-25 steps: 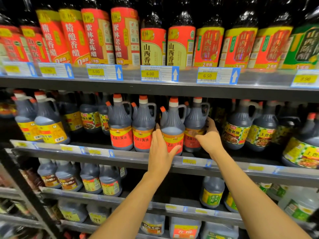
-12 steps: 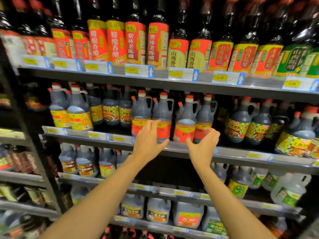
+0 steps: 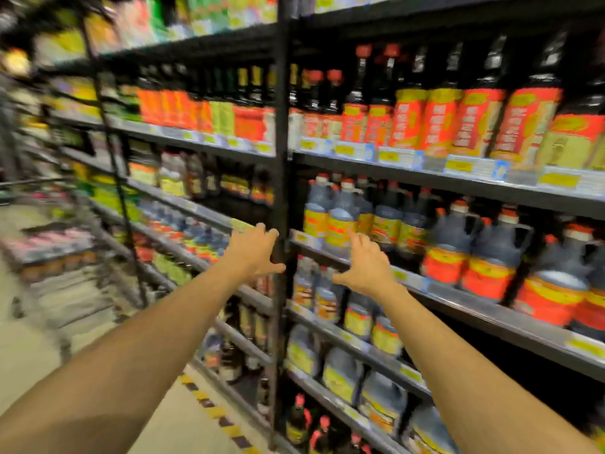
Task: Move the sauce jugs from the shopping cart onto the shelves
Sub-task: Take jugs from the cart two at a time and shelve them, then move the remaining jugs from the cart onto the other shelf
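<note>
Frame heavily motion-blurred, view angled along the aisle. Both hands empty and held out in front of the shelving. Left hand (image 3: 253,253) at centre frame, fingers spread wide, holding nothing, in front of the black upright post (image 3: 281,191); cannot tell if it touches the post. Right hand (image 3: 366,267) just right of centre, also wide, fingers loosely splayed, nothing in it, in front of the middle shelf (image 3: 458,308) edge. Sauce jugs (image 3: 491,257) with red-orange labels stand upright in a row on that shelf, centre right to right edge of frame, well clear of both hands; more jugs with yellow labels sit on the same shelf beside the post. Tall bottles (image 3: 438,119) fill the shelf above, upper right. What looks like the shopping cart (image 3: 55,253) is a blurred wire shape at the left edge, mid-height; its contents are too smeared to tell if any jugs remain in it. Judgement: this is the gap between 2 placements, with no jug in hand. The next move calls for turning toward the cart at left, reaching down into it, and taking 1 jug by its handle, probably with the other hand under the base since the jugs look heavy.
</note>
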Available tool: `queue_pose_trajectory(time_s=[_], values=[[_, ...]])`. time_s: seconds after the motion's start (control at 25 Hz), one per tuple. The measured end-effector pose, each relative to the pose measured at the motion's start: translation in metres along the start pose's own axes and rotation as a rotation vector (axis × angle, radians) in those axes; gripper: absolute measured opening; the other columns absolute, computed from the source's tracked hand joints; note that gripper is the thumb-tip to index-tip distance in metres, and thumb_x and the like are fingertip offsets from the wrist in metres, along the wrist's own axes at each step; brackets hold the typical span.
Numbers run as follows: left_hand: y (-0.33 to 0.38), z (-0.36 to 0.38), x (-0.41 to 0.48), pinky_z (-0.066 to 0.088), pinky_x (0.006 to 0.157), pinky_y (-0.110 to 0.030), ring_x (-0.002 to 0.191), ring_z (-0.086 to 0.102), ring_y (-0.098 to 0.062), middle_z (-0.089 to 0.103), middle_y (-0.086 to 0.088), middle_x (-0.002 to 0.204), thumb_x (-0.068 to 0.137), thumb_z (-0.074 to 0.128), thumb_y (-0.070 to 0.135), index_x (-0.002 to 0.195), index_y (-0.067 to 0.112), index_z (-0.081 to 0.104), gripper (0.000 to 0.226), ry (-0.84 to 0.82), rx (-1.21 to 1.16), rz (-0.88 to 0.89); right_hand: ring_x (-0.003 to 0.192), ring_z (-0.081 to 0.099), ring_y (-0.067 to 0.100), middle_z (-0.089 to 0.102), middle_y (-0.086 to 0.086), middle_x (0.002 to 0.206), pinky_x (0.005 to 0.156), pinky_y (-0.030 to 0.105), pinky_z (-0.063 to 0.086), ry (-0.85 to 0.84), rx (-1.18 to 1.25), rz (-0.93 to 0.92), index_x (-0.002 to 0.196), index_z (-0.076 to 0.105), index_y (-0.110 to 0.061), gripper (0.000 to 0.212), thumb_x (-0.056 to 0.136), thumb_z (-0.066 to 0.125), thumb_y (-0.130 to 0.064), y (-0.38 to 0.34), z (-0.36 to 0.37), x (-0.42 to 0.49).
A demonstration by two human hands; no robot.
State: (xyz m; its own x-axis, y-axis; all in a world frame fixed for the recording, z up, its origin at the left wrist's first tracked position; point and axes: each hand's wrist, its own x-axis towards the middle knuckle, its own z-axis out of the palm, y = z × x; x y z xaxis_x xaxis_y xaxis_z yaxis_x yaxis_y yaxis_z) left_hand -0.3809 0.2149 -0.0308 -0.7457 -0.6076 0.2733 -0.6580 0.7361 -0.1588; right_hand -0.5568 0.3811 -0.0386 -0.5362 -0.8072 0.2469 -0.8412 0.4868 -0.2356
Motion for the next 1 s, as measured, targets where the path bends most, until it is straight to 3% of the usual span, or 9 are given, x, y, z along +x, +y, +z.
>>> queue_pose_trajectory(time_s=[0.16, 0.28, 0.44, 1.0], values=[[-0.110, -0.016, -0.049, 0.045, 0.098, -0.051, 0.125, 0.048, -0.036, 0.042, -0.012, 0.143, 0.081, 0.052, 0.074, 0.145, 0.022, 0.031, 0.085, -0.097, 0.084, -0.259, 0.144, 0.026, 0.033, 0.022, 0.010, 0.159, 0.113, 0.051, 0.032, -0.027, -0.038, -0.218, 0.157, 0.010, -0.021, 0.107, 0.076, 0.074, -0.051, -0.111, 0.017, 0.035], [-0.152, -0.021, -0.077, 0.044, 0.098, -0.051, 0.127, 0.046, -0.036, 0.036, -0.012, 0.148, 0.081, 0.051, 0.076, 0.149, 0.022, 0.025, 0.091, -0.168, 0.168, -0.401, 0.142, 0.029, 0.033, 0.024, 0.009, 0.157, 0.113, 0.052, 0.032, -0.056, -0.017, -0.377, 0.156, 0.013, -0.023, 0.100, 0.080, 0.072, -0.052, -0.194, 0.026, 0.049], [-0.192, -0.030, -0.098, 0.047, 0.096, -0.049, 0.124, 0.051, -0.034, 0.043, -0.012, 0.141, 0.079, 0.053, 0.076, 0.148, 0.022, 0.028, 0.091, -0.156, 0.197, -0.548, 0.140, 0.033, 0.034, 0.028, 0.010, 0.156, 0.111, 0.052, 0.037, -0.096, -0.010, -0.551, 0.156, 0.013, -0.021, 0.100, 0.081, 0.070, -0.053, -0.268, 0.041, 0.069], [-0.281, 0.014, -0.082, 0.046, 0.096, -0.046, 0.122, 0.053, -0.031, 0.047, -0.008, 0.140, 0.077, 0.053, 0.078, 0.144, 0.024, 0.033, 0.088, -0.198, 0.229, -0.888, 0.148, 0.021, 0.032, 0.021, 0.009, 0.160, 0.113, 0.048, 0.033, -0.194, 0.082, -0.736, 0.156, 0.011, -0.019, 0.103, 0.080, 0.072, -0.052, -0.353, 0.108, 0.174]])
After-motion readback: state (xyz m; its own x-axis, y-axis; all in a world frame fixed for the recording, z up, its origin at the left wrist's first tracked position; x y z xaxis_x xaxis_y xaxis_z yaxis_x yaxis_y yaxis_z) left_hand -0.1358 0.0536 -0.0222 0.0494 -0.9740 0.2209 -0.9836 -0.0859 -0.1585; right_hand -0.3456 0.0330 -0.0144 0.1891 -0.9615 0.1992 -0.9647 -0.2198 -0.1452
